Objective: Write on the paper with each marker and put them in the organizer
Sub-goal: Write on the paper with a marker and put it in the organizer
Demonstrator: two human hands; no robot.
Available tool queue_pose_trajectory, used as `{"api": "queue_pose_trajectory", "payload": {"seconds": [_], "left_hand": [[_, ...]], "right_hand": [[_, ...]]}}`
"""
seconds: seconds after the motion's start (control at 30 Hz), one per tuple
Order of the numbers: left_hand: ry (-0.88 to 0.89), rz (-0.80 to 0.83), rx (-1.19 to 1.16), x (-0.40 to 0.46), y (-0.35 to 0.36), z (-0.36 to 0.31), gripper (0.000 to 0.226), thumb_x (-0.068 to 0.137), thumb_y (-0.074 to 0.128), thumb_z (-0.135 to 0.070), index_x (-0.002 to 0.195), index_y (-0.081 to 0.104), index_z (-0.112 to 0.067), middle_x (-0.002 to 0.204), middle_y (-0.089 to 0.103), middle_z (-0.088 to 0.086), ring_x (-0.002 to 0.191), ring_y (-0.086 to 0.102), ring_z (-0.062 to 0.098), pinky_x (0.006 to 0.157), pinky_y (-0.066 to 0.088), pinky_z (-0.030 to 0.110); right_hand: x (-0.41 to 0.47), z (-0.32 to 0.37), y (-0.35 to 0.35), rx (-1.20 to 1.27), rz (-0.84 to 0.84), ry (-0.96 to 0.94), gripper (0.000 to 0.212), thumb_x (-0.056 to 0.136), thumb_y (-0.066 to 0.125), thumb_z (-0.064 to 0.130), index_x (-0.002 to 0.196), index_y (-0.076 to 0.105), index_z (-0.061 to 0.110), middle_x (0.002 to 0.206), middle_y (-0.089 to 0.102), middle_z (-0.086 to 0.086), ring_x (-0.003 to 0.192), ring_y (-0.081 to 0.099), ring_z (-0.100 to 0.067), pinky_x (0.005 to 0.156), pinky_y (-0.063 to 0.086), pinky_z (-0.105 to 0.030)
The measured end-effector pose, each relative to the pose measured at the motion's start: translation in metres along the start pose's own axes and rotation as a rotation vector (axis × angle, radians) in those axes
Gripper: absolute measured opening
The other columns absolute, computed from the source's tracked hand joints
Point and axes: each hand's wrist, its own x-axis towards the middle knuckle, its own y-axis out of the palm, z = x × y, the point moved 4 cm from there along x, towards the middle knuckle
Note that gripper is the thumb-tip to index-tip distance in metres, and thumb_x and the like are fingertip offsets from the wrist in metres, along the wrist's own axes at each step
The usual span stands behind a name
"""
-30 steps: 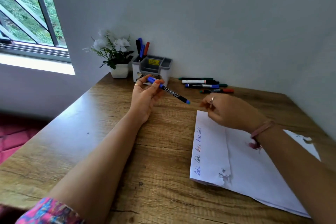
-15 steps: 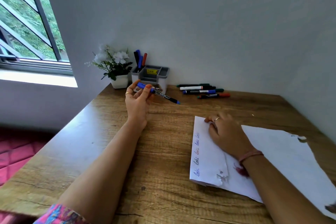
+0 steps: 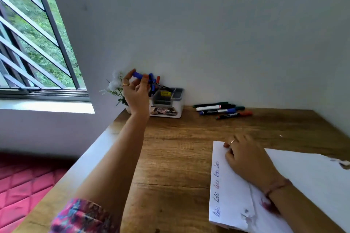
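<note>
Four markers (image 3: 221,110) lie side by side on the table (image 3: 170,147), right of the organizer (image 3: 166,103). About three more stand upright in its left compartment. One paper (image 3: 233,185) carries four written words along its left edge. The left hand (image 3: 135,91) is raised over the organizer, its grip closed on a blue marker (image 3: 138,75) held tilted. The right hand (image 3: 244,159) lies palm-down on the paper, fingers loosely curled, holding nothing.

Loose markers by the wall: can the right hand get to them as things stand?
Probably yes. The right hand rests empty on the paper, and only bare table lies between it and the loose markers. The left hand is off at the organizer, holding the blue marker.
</note>
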Motion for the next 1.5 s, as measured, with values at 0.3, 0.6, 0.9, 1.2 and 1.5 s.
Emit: {"api": "queue_pose_trajectory", "payload": {"seconds": [0.3,0.6,0.9,1.2,1.5], "left_hand": [[0.259,0.096,0.561,0.073,0.028,-0.007,0.032,0.090,0.060,-0.012,0.121,0.053,-0.017,0.097,0.064,0.002,0.084,0.064,0.012,0.070,0.048,0.012],[0.196,0.220,0.913,0.088,0.029,0.029,0.034,0.092,0.056,-0.007,0.125,0.051,-0.012,0.107,0.063,0.012,0.083,0.057,0.013,0.051,0.041,0.005],[0.165,0.379,1.253,0.090,0.025,0.047,0.039,0.086,0.067,-0.012,0.122,0.058,-0.001,0.115,0.065,0.018,0.104,0.062,0.027,0.090,0.050,0.033],[0.339,0.342,1.164,0.072,0.042,0.031,0.031,0.093,0.056,-0.019,0.119,0.056,-0.002,0.113,0.059,0.018,0.090,0.059,0.021,0.079,0.040,0.020],[0.411,0.820,1.173,-0.022,0.106,0.089,0.020,0.093,0.054,-0.022,0.105,0.063,-0.008,0.099,0.058,0.007,0.084,0.054,0.014,0.076,0.039,0.021]], "right_hand": [[0.001,0.003,-0.002,0.022,-0.028,-0.022,0.029,0.093,0.041,0.036,0.116,0.057,0.027,0.118,0.054,0.005,0.101,0.049,-0.010,0.085,0.042,-0.019],[0.009,-0.002,0.007,-0.021,-0.018,0.054,0.017,0.079,0.064,0.030,0.093,0.068,0.023,0.094,0.063,0.003,0.083,0.056,-0.013,0.067,0.047,-0.023],[0.008,-0.003,0.007,-0.019,0.005,0.063,0.017,0.068,0.072,0.026,0.084,0.067,0.023,0.085,0.064,0.003,0.073,0.058,-0.012,0.059,0.034,-0.018],[0.009,0.004,0.000,0.026,0.026,0.030,0.025,0.087,0.050,0.030,0.108,0.062,0.023,0.111,0.059,0.003,0.098,0.053,-0.014,0.078,0.041,-0.023],[0.012,0.008,-0.002,0.035,0.095,0.032,0.037,0.095,0.034,0.033,0.128,0.048,0.022,0.132,0.046,0.001,0.120,0.040,-0.015,0.099,0.035,-0.027]]}}
